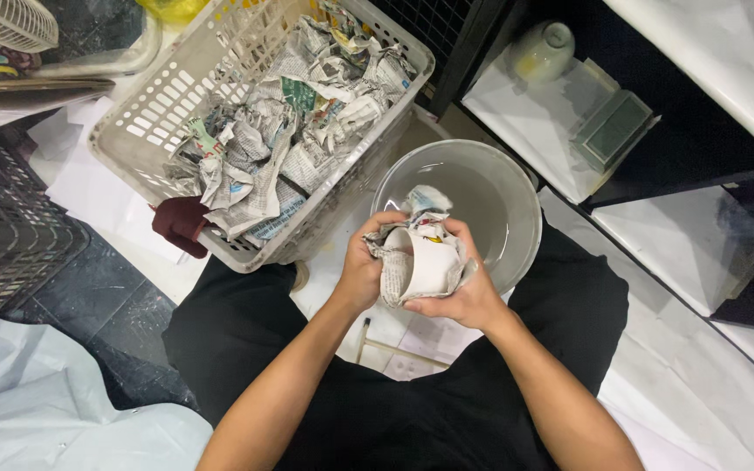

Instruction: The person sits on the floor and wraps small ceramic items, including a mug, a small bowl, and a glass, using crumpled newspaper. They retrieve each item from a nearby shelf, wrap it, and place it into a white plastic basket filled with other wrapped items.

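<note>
I see both hands meet over my lap, just in front of the wide, shallow grey bowl [517,187] on the floor. Between them sits a small white ceramic cup [428,262], half wrapped in crumpled newspaper [394,277]. My left hand [361,266] clasps the paper-covered side of the cup, fingers curled over the top edge of the wrapping. My right hand [473,292] cradles the cup from below and from the far side, thumb pressed against the bare white wall. Both hands are closed on the same bundle; neither is free.

The cup lies tilted, its long axis running roughly from lower right to upper left, with the open mouth turned toward the left hand and the loose paper bunched there. The bare side faces the right hand, so the remaining wrapping is nearer the left.

Beyond the left hand stands a cream plastic laundry basket [146,113] piled with more crumpled newspaper wads [294,122], just beside the grey bowl.
</note>
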